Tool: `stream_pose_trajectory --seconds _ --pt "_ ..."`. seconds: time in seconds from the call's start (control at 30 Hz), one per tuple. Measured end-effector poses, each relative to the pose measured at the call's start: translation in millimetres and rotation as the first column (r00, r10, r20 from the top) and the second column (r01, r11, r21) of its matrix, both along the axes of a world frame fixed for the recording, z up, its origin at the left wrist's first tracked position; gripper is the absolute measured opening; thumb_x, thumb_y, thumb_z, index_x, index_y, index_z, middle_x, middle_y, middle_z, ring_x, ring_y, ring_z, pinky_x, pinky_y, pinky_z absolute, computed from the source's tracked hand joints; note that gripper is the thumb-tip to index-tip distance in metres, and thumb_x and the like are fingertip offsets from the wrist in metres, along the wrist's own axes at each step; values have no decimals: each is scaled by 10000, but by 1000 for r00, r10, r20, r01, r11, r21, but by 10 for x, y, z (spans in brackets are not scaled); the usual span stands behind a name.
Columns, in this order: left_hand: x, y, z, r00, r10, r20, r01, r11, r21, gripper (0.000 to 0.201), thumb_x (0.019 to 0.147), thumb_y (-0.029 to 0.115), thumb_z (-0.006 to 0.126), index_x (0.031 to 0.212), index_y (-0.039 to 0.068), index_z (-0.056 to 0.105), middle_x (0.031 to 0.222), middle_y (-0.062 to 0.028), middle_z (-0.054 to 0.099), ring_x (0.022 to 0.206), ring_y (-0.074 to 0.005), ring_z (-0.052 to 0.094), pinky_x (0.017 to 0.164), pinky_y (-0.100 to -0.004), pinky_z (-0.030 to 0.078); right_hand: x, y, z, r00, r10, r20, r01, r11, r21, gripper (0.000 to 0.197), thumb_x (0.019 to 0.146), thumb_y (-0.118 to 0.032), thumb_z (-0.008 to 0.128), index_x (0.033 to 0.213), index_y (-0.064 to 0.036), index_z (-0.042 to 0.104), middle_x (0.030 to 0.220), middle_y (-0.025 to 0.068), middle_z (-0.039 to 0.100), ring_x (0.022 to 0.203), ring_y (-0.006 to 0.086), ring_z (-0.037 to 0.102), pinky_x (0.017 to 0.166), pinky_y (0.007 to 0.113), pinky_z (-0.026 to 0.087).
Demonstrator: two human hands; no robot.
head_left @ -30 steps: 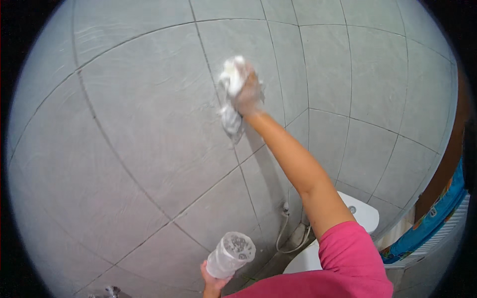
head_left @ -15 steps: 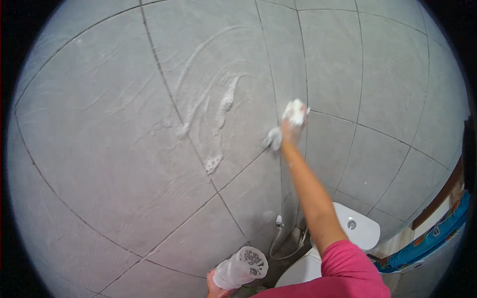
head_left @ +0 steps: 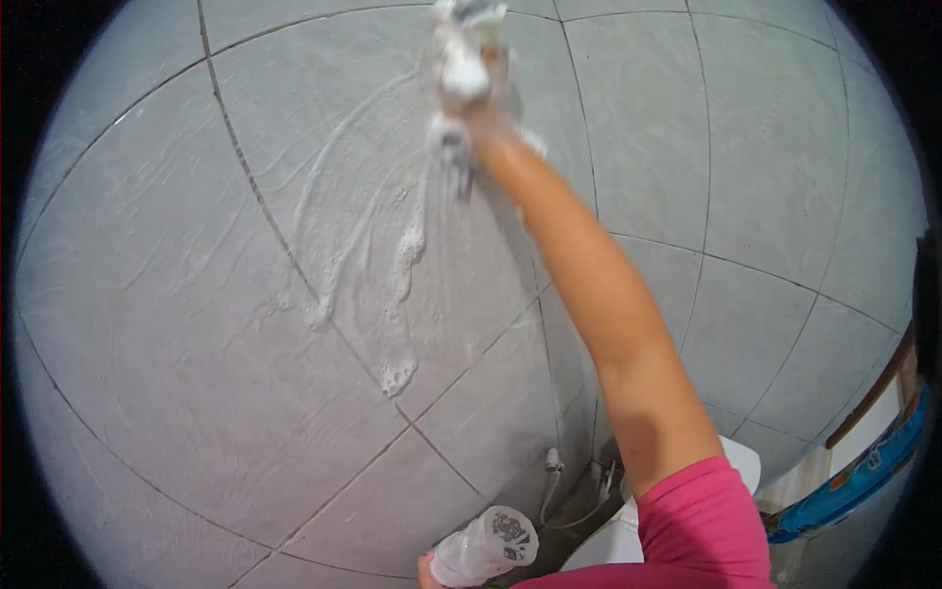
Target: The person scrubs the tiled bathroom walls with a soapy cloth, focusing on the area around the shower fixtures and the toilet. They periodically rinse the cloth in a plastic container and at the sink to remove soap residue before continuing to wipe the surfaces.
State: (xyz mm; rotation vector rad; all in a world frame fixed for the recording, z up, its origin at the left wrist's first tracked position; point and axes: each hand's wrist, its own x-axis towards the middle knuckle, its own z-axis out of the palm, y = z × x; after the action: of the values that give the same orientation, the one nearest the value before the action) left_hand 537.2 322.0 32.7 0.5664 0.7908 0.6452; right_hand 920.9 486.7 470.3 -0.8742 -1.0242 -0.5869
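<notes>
High on the grey tiled wall (head_left: 324, 422), my right hand (head_left: 481, 110) is closed around a white, foam-covered cloth (head_left: 465, 74). Motion blurs the hand, and a loose end of the cloth hangs below the wrist. At the lower edge, my left hand (head_left: 426, 572) grips a whitish, translucent cylindrical container (head_left: 471, 552); its round end has a dark grey pattern. Most of the left hand is out of view. Thick soap suds (head_left: 410, 245) run down the wall left of my right forearm, with thin curved streaks around them.
A white toilet (head_left: 608, 540) stands at the lower right, partly behind my arm. A handheld bidet sprayer (head_left: 554, 459) with a hose hangs by the wall corner. At the right edge are a blue patterned cloth (head_left: 854, 491) and a brown frame (head_left: 873, 393).
My right hand has swept up and left across the wall with the cloth, from near the corner. My left hand still holds the container, slightly lower in view.
</notes>
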Motion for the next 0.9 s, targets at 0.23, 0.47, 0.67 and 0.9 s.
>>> stream_pose_trajectory --seconds 0.23,0.47,0.67,0.9 --pt "171 80 44 1000 -22 10 22 997 -74 576 733 445 343 1175 102 481 1165 -96 511 1052 -296 489 843 -451 401 1950 286 74 939 4 -345 -46 993 -112 531 723 -220 630 1178 -77 397 1038 97 519 902 220 528 778 336 447" --pt "-89 -121 -33 998 46 -30 -49 992 -118 599 740 473 313 1180 100 476 1172 -96 508 1059 -305 485 852 -459 395 1105 232 -3162 576 -147 -804 -213 923 -321 604 730 -278 643 1222 -64 366 1054 82 499 908 193 495 783 316 419" --pt "82 -94 34 993 -115 -29 110 983 -149 620 745 497 287 1185 100 472 1177 -96 506 1064 -312 483 860 -466 389 1135 69 -4847 290 17 -957 -436 892 -117 549 833 -346 440 1308 -123 280 1095 136 490 906 240 542 784 361 442" --pt "-64 -186 26 997 -76 17 77 984 -162 606 755 457 261 1188 89 472 1190 -109 495 1099 -320 460 924 -479 343 382 -102 -3077 802 -345 -488 196 923 -331 415 907 -265 318 1301 -137 336 1303 133 363 1153 305 378 953 381 316"
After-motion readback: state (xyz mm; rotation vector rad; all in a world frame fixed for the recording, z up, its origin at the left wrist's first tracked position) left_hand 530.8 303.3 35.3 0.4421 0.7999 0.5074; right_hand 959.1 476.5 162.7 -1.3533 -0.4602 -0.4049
